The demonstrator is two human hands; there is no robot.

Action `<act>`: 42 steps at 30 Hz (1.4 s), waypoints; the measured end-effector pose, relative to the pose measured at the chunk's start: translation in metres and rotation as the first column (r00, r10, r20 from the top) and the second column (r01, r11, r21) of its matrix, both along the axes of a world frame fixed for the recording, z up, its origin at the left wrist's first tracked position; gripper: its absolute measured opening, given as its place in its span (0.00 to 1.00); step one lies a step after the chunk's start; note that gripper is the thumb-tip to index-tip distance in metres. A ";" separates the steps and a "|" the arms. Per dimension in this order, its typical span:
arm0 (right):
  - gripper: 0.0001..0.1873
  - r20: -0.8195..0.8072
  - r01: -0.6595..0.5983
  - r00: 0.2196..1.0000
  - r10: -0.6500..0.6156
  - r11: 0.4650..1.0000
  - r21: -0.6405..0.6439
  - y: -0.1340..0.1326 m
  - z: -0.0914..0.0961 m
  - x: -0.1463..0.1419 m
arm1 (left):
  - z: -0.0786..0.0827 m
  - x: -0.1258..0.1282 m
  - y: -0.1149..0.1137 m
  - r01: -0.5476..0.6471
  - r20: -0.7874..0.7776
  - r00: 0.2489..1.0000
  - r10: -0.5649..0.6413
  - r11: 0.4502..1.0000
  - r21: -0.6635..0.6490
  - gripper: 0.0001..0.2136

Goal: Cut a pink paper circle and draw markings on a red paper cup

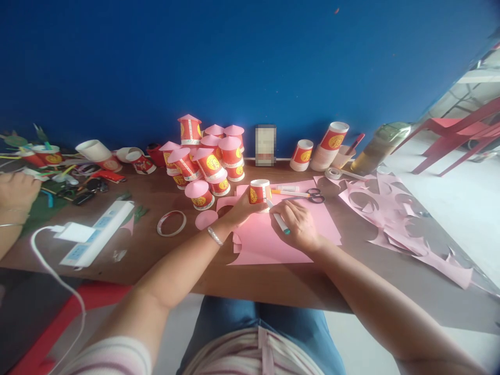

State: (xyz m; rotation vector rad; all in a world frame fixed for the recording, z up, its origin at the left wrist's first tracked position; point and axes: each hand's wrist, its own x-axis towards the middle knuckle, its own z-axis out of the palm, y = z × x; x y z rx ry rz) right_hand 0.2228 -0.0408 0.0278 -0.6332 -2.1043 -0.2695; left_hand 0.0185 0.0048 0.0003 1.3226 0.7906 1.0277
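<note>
My left hand (247,207) is closed around a red and white paper cup (260,194) with a yellow emblem, held over pink paper sheets (273,245). In my right hand (299,225) is a white marker pen (280,221) with a teal end, its tip pointing up at the cup's side. Whether the tip touches the cup, I cannot tell. Just behind my right hand lie scissors (315,196) with dark handles and an orange and white marker (291,192). A pink paper circle (206,220) rests to the left of the sheets.
Several cups with pink cone roofs (209,163) are stacked at the back. Pink paper scraps (394,219) spread at the right, near a tape roll (333,173) and a tilted bottle (380,148). At left are a power strip (99,234), a tape ring (171,223) and another person's hand (17,192).
</note>
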 end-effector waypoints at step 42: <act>0.13 -0.003 0.007 1.000 -0.007 0.999 0.050 0.001 0.001 0.004 | 0.013 0.004 -0.003 0.124 0.050 0.991 -0.126 0.992 0.037 0.20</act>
